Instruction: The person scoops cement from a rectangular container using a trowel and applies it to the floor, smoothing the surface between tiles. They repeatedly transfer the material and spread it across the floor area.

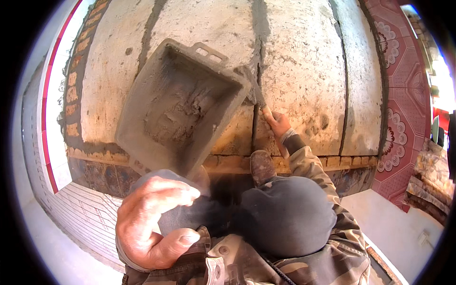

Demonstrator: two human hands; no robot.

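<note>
1. The left hand is in the lower left of the head view, its fingers curled and its thumb pressed in. It is closed on the near end of a grey mortar tray. What exactly it clamps there is hidden by the fingers.
2. The mortar tray is a rectangular, mortar-caked tub held up tilted, with its open side toward the camera. A slotted handle shows on its far rim, and a smear of wet mortar clings to its floor.
3. The right hand reaches out past the tray's right edge. It is closed on the handle of a trowel, gripping it just below the blade.
4. The trowel's blade is grey with mortar. It lies against a vertical joint in the block wall, close beside the tray's right corner.
5. The wall is made of large pale blocks with dark mortar-filled joints between them. A course of orange bricks runs along its lower edge.
6. A camouflage sleeve covers the right forearm, and a dark-clothed knee sits in the lower middle of the view.
7. A mortar-dusted shoe rests near the foot of the wall, just below the right hand.
8. A red patterned cloth hangs to the right of the wall.
</note>
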